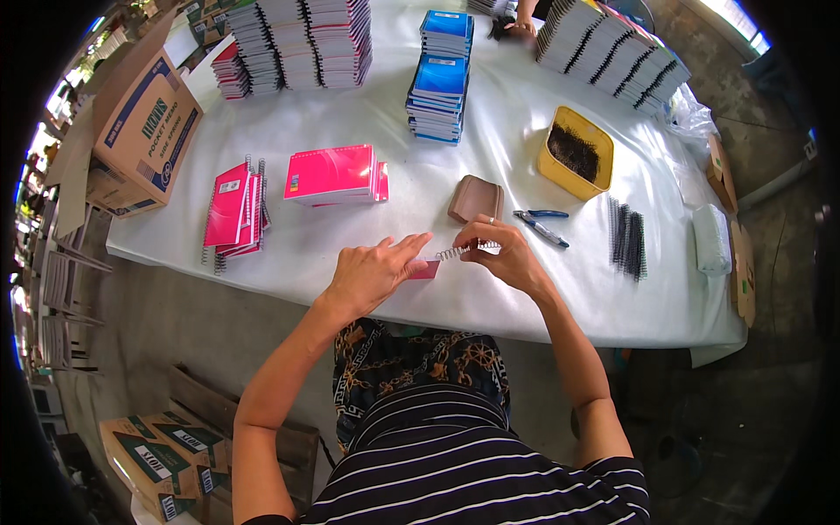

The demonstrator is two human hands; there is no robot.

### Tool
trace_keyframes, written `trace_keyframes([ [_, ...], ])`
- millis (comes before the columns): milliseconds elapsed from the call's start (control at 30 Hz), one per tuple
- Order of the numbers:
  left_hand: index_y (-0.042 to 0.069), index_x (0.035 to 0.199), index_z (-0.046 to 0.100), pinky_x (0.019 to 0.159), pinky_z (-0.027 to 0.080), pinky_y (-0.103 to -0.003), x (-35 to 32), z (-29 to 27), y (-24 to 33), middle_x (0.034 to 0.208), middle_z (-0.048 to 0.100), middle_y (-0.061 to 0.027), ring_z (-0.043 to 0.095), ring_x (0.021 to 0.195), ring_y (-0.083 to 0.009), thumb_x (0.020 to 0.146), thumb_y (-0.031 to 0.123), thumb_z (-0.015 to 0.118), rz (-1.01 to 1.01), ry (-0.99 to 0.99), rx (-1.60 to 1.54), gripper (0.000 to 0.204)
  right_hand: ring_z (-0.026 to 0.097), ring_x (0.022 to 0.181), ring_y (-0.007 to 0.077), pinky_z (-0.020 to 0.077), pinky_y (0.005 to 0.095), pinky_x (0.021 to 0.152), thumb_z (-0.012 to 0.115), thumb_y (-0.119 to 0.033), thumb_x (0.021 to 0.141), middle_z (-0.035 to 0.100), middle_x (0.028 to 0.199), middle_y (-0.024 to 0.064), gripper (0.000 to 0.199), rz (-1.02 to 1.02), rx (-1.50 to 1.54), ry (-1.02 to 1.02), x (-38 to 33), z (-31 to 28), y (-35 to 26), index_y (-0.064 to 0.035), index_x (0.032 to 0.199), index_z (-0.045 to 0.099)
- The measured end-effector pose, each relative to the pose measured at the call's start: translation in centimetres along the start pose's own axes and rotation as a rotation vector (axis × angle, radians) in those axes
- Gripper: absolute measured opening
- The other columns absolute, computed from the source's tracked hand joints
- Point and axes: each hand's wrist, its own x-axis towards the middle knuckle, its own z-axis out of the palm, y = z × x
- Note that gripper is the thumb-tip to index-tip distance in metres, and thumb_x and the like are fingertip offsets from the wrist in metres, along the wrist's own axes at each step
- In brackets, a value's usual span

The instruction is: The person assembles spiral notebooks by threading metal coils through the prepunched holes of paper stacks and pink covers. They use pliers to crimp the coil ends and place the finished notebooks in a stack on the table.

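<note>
Black cloth with white stripes, our shirt (pixel 464 468), lies nearest, above a patterned garment (pixel 420 363) on our lap. Just beyond, near the front edge of the white-covered table (pixel 525 311), sits the small pink notebook (pixel 426 270), mostly hidden by our left hand (pixel 366 273). That hand reaches over it, fingers stretched out, the thumb by its edge. Our right hand (pixel 507 258) pinches a wire coil (pixel 453 254) between thumb and fingers; the coil reaches toward the notebook's corner, and we cannot tell whether it is threaded through.

Past our fingers we see a brown block-like piece (pixel 477 199), blue-handled pliers (pixel 542 227) on its right, and dark coils (pixel 627 241) laid side by side farther right. Pink coil-bound notebooks (pixel 229 210) lie to our left, next to a neat pink pile (pixel 332 171). A yellow tub (pixel 560 181) holds dark bits.

Farther off we have a cardboard carton (pixel 149 131), a blue notebook stack (pixel 437 83), tall notebook stacks (pixel 302 44) and another person's hand (pixel 523 22).
</note>
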Motion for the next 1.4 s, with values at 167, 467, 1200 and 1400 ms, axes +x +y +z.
trace_keyframes([
  [167,0.025,0.137,0.051,0.054,0.054,-0.041,0.2,-0.2,0.3,0.092,0.068,-0.0072,0.067,0.065,-0.0297,0.094,0.042,0.053,-0.040,-0.044,0.016,0.045,0.059,0.079,0.0206,0.0473,0.0341,0.070,0.069,-0.008,0.083,0.061,0.085,0.0073,0.014,0.029,-0.089,-0.265,0.3,-1.5,0.3,-0.0049,0.096,0.066],
  [467,0.025,0.139,0.048,0.064,0.057,-0.042,-0.4,1.1,-0.6,0.114,0.067,-0.0081,0.068,0.092,-0.0283,0.088,0.042,0.061,0.082,0.087,0.141,0.056,0.061,0.083,0.0349,0.0477,0.0449,0.068,0.063,-0.019,0.089,0.061,0.090,0.0128,0.019,-0.077,-0.488,-0.152,-0.8,-0.1,-2.0,-0.0035,0.098,0.055],
  [1200,0.025,0.148,0.034,0.065,0.053,-0.046,0.0,-2.3,-0.7,0.084,0.069,-0.0123,0.066,0.071,-0.0356,0.087,0.053,0.058,-0.098,-0.363,0.055,0.071,0.059,0.107,0.0200,0.0464,0.0356,0.093,0.065,-0.035,0.087,0.064,0.115,0.0100,0.052,0.136,0.121,-0.829,4.7,-4.8,1.2,-0.0078,0.130,0.055],
  [1400,0.027,0.147,0.035,0.066,0.052,-0.047,0.2,-2.5,-2.1,0.073,0.067,-0.0147,0.066,0.071,-0.0373,0.086,0.055,0.059,-0.065,-0.383,0.015,0.071,0.058,0.110,0.0229,0.0456,0.0369,0.095,0.064,-0.040,0.087,0.062,0.117,0.0123,0.053,0.083,0.220,-0.782,4.4,-4.1,0.6,-0.0085,0.129,0.056],
])
